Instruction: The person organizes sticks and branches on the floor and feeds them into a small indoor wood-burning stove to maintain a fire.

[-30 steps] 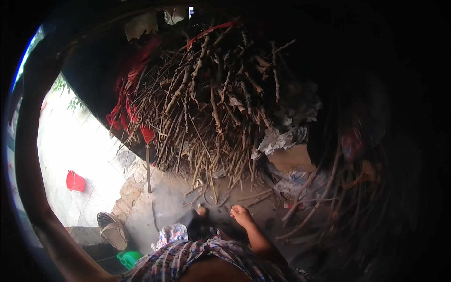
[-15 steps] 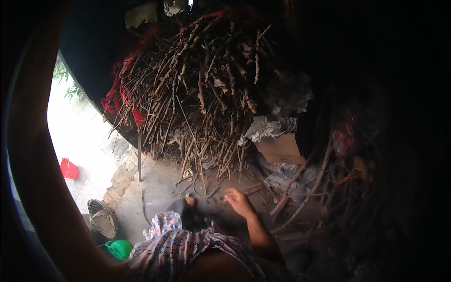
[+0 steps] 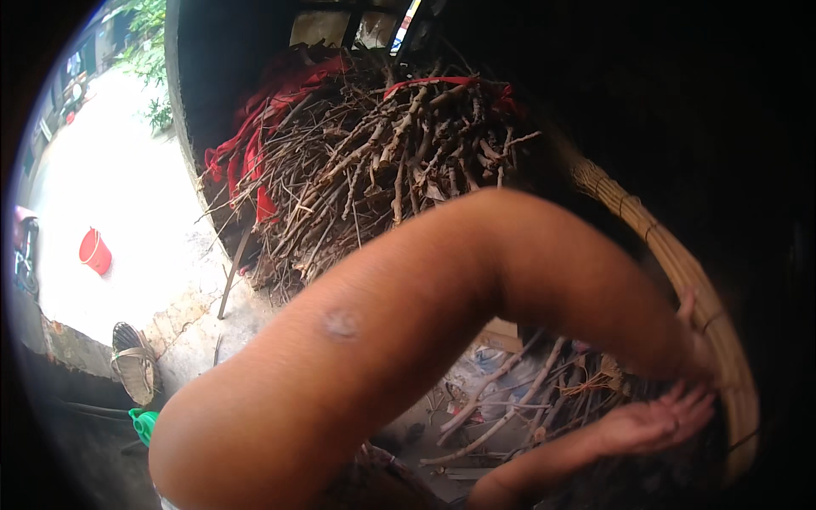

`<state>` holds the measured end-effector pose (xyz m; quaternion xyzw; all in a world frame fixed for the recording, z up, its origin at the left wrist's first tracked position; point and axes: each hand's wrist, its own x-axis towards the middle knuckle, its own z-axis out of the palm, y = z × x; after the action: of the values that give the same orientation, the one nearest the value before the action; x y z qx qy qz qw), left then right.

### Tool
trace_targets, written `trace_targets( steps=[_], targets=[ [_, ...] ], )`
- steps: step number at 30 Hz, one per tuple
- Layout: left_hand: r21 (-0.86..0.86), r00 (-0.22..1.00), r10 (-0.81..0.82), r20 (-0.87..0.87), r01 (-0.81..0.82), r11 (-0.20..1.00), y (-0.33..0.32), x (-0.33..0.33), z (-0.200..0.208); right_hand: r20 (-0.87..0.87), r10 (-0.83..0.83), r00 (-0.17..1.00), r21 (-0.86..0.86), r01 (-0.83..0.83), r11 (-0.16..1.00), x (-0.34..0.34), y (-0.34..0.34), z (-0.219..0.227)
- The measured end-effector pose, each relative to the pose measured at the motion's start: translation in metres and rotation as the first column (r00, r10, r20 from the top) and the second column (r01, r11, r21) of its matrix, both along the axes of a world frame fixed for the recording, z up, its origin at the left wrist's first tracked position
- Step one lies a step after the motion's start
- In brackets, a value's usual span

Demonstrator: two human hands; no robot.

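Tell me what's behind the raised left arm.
Behind the left arm, the branch pile shows above it and some cardboard below; the pile's lower right is covered and cannot be seen.

A stalk bundle [image 3: 676, 259] is running just right of the left hand [image 3: 699, 350] and right hand [image 3: 656, 421]; a branch heap [image 3: 395, 149] is lying ahead-left, a bucket [image 3: 96, 252] (past the heap) standing farther left.

Dark wall [image 3: 208, 76]; glaring sunlit ground [image 3: 140, 183] outside, left; right side shadowed.
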<state>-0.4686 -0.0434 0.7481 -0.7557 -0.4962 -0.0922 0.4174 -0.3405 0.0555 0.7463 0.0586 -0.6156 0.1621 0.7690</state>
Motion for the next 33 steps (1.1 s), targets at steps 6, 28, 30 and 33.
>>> trace_targets(
  steps=[6,28,30,33],
  targets=[
    [-0.038,0.991,-0.134,-0.028,0.133,0.99,0.051,0.028,-0.007,-0.058,0.001,0.998,-0.143,-0.01,0.99,0.07,0.025,-0.019],
    [0.363,-0.759,0.296,0.579,0.565,0.741,0.078,-0.025,-0.143,0.099,0.288,0.953,-0.578,-0.181,0.796,0.09,-0.04,-0.228],
    [0.262,-0.856,0.245,0.455,0.391,0.882,0.086,-0.018,-0.12,0.128,0.125,0.984,-0.536,-0.037,0.844,0.069,-0.067,-0.215],
    [0.346,-0.89,0.129,0.437,0.299,0.889,0.107,-0.02,-0.142,0.242,0.127,0.962,-0.575,0.037,0.817,0.079,-0.072,-0.231]
  ],
)
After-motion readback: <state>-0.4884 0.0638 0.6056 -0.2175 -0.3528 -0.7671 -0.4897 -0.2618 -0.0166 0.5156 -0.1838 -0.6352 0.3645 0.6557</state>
